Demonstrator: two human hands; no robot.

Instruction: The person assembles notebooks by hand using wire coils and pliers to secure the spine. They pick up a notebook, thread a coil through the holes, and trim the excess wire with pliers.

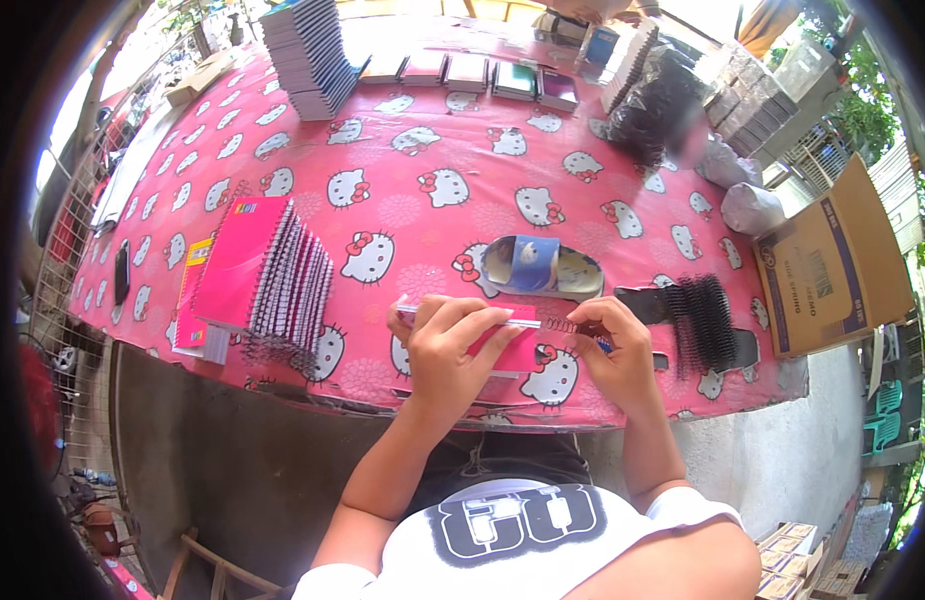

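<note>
My left hand (pixel 444 345) presses down on a small pink notebook (pixel 517 352) at the table's near edge, fingers wrapped over its top. My right hand (pixel 614 347) pinches a black spiral binding coil (pixel 560 325) at the notebook's right edge. Just right of that hand lies a bundle of black binding coils (pixel 704 322). A blue sandal (pixel 537 266) rests on the cloth just beyond my hands. To the left stands a leaning stack of pink spiral-bound notebooks (pixel 267 275).
The table wears a pink cat-print cloth (pixel 422 170). At the back are a tall pile of notebooks (pixel 307 50), a row of small books (pixel 472 75) and a black bag (pixel 652 105). A cardboard box (pixel 832 265) sits at the right, and a black phone (pixel 121 272) at the far left.
</note>
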